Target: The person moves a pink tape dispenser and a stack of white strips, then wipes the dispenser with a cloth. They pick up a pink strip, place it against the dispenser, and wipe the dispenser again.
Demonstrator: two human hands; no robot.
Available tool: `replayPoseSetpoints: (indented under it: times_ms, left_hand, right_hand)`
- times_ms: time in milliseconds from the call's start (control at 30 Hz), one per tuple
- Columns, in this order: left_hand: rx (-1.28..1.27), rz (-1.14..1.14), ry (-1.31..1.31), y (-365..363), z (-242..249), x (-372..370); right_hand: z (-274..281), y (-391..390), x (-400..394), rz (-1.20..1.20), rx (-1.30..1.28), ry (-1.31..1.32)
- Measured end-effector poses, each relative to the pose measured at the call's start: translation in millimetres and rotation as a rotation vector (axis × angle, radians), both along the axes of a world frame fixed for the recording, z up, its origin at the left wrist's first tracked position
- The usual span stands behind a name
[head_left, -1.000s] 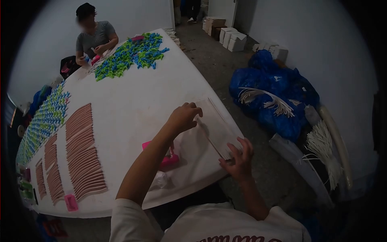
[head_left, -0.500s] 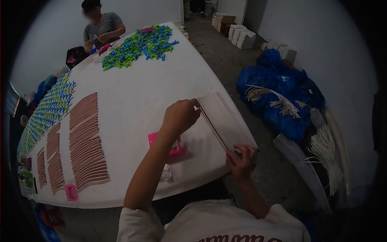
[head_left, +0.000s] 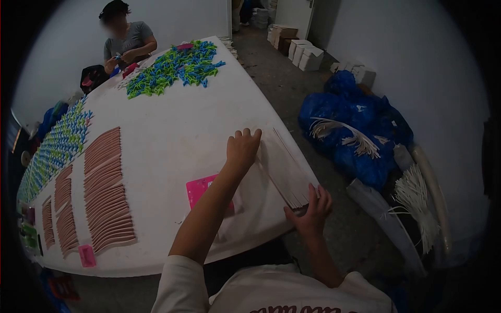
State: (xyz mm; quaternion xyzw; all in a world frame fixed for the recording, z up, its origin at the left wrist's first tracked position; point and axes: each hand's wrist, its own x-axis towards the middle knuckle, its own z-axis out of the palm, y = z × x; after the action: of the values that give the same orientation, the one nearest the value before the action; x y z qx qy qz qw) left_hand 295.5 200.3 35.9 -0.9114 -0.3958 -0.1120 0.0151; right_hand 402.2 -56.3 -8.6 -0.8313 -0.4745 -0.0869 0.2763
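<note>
Left hand [head_left: 242,147] flat, fingers spread, pressing far end of card stack [head_left: 284,167] on table [head_left: 172,130]; right hand [head_left: 311,207] cupped, gripping stack's near end, forearm angled up.

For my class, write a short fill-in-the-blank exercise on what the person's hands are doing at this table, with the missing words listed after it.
1. The left hand lies flat on the far end of a ____ of long thin strips.
2. The right hand holds the near end of the strips at the table's ____.
3. The card beside the left forearm is ____ in colour.
4. Across the table, a pile of blue and ____ pieces lies before another person.

Missing words: stack; edge; pink; green
</note>
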Motion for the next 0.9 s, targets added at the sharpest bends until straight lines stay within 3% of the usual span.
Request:
replayPoseSetpoints:
  times_ms: [100, 167, 200, 267, 467, 633, 733, 833, 900]
  left_hand:
    - [-0.065, 0.026, 0.050, 7, 2, 2]
    - [-0.009, -0.346, 0.028, 14, -6, -6]
    - [-0.011, -0.347, 0.027, 15, -9, -8]
    - [0.013, -0.564, -0.016, 13, -12, -11]
    - [-0.079, -0.491, 0.150, 9, 1, -13]
    - [-0.095, -0.573, 0.157, -2, 3, -7]
    - [-0.143, -0.536, 0.216, -7, 9, -4]
    - [-0.135, -0.543, 0.249, -10, 9, -2]
    - [-0.107, -0.571, 0.247, -12, 9, -2]
  right_hand:
    - [5, 1, 9, 0.033, 0.027, -0.056]
    - [5, 0, 14, 0.121, 0.016, -0.062]
    - [4, -1, 15, 0.205, 0.005, -0.062]
    - [-6, -1, 15, 0.225, -0.004, -0.096]
    - [-5, 1, 10, 0.248, 0.011, -0.096]
    - [-2, 0, 15, 0.274, -0.020, -0.051]
    - [3, 6, 29, 0.203, 0.089, 0.013]
    - [18, 12, 48, 0.163, -0.010, 0.076]
    - [24, 14, 58, 0.287, -0.154, 0.243]
